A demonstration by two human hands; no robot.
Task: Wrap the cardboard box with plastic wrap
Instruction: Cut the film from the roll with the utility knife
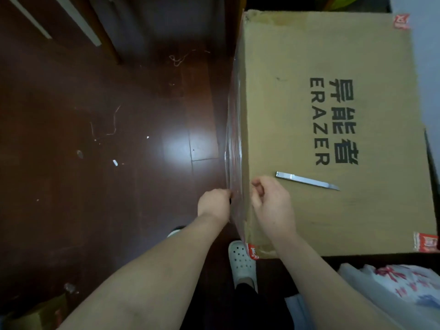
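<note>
A dark wooden floor scattered with bits of string and scraps fills the left of the room, a patch of lamp glare on its boards. A person's left hand is closed in a fist against the left side of the box, its fingers curled on the plastic wrap, which runs as a clear, wrinkled band along that whole side. A small dark thing shows at the knuckles; what it is cannot be told. The right hand hovers over the near left edge of the box top with fingers curled; whether they pinch the film cannot be made out. Below, a foot in a white clog stands on the floor at the box's near left corner. The cardboard box, printed ERAZER in black, stands on the floor at right. A slim metal knife lies on its top near the front edge. A printed plastic bag lies by the box's near right corner.
</note>
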